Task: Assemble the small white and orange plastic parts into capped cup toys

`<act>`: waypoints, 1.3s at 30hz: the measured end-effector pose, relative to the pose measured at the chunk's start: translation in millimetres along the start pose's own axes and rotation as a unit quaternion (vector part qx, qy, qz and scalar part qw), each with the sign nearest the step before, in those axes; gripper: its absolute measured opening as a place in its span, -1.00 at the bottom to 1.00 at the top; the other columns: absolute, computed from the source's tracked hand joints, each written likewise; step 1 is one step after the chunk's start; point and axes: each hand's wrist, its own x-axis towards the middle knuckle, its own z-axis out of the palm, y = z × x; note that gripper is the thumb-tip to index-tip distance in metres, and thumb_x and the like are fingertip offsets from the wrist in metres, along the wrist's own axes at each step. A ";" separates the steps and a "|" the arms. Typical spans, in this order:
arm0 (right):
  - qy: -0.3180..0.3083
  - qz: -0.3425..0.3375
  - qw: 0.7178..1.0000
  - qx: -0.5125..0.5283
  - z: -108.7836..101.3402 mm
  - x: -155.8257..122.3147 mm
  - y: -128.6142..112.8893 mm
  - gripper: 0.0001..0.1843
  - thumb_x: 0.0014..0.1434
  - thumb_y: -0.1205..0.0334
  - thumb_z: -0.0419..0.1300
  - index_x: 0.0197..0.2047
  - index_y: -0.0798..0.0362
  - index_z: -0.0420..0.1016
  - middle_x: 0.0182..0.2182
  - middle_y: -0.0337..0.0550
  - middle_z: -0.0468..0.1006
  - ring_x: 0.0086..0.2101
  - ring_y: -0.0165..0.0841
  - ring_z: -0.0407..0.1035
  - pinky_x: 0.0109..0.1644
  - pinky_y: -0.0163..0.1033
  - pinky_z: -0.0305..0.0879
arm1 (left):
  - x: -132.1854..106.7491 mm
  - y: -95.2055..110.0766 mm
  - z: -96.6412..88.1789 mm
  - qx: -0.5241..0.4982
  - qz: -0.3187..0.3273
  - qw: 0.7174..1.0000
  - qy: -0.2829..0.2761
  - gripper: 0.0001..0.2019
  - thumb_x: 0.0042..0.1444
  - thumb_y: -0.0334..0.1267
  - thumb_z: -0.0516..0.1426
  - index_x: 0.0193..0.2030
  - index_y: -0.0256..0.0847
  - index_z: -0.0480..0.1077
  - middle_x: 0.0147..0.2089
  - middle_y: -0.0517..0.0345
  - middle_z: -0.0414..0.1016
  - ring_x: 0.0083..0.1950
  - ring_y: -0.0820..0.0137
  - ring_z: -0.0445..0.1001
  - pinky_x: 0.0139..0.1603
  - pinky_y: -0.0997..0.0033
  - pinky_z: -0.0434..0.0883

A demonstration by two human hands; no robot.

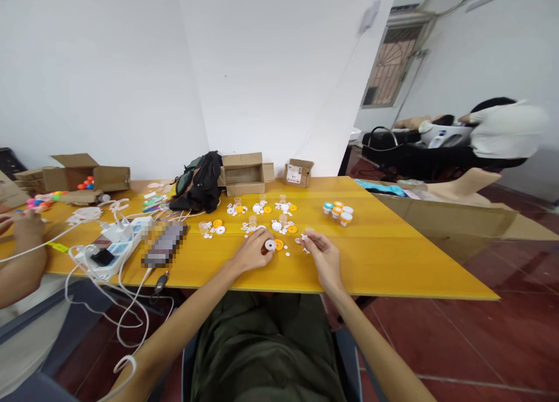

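Observation:
My left hand (254, 251) is closed at the near side of the table, its fingers on the edge of a white round disc (271, 245) with a dark centre hole. An orange ring-shaped piece (279, 244) lies right beside that disc. My right hand (325, 256) pinches a small white plastic piece (304, 237) between thumb and fingertips; its exact shape is too small to tell. Below it lies another little white part (306, 251). Farther back are loose groups of white parts, orange discs (292, 229) and clear cups (253, 221).
Several small lidded tubs (337, 210) stand together at right. Open cardboard boxes (244, 177) and a black bag (203, 183) line the back. At left are a power strip (122, 247) with white cables, a phone (165, 244) and another person's arm (26, 256).

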 end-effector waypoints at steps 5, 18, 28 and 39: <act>-0.005 -0.003 1.000 -0.001 -0.6 0.7 1.2 -0.57 -0.16 -0.17 0.47 -0.38 -0.01 0.59 -0.39 -0.13 0.68 -0.30 -0.15 0.59 -0.12 -0.02 0.52 | 3.4 4.7 1.4 0.017 0.003 1.000 -0.015 -0.89 0.15 -0.35 0.17 -0.18 -0.11 0.37 -0.10 0.09 0.52 -0.04 0.22 0.50 0.04 0.23 0.45; -0.038 -0.002 0.999 -0.010 -1.6 -0.3 0.2 -0.57 -0.14 -0.17 0.47 -0.37 -0.01 0.60 -0.37 -0.13 0.68 -0.29 -0.17 0.57 -0.10 -0.02 0.53 | -4.7 12.0 -4.8 0.049 0.110 0.992 -0.048 -0.79 0.22 -0.24 0.18 0.00 -0.08 0.44 0.11 0.03 0.48 0.12 0.19 0.47 0.18 0.20 0.43; -0.081 -0.002 0.996 -0.025 -0.9 1.7 2.4 -0.57 -0.15 -0.19 0.46 -0.38 -0.03 0.59 -0.37 -0.13 0.68 -0.28 -0.16 0.57 -0.09 -0.02 0.53 | -2.8 10.9 -2.4 0.074 0.111 0.990 -0.054 -0.79 0.26 -0.22 0.16 0.02 -0.13 0.41 0.07 0.00 0.53 0.13 0.16 0.47 0.22 0.16 0.42; -0.105 0.003 0.993 -0.058 -1.7 0.9 0.7 -0.51 -0.16 -0.27 0.44 -0.36 -0.02 0.62 -0.34 -0.07 0.71 -0.27 -0.12 0.59 -0.16 -0.05 0.53 | -0.9 12.4 -1.3 0.053 0.102 0.993 -0.039 -0.77 0.26 -0.28 0.13 0.05 -0.09 0.38 0.11 0.03 0.51 0.17 0.19 0.46 0.23 0.17 0.41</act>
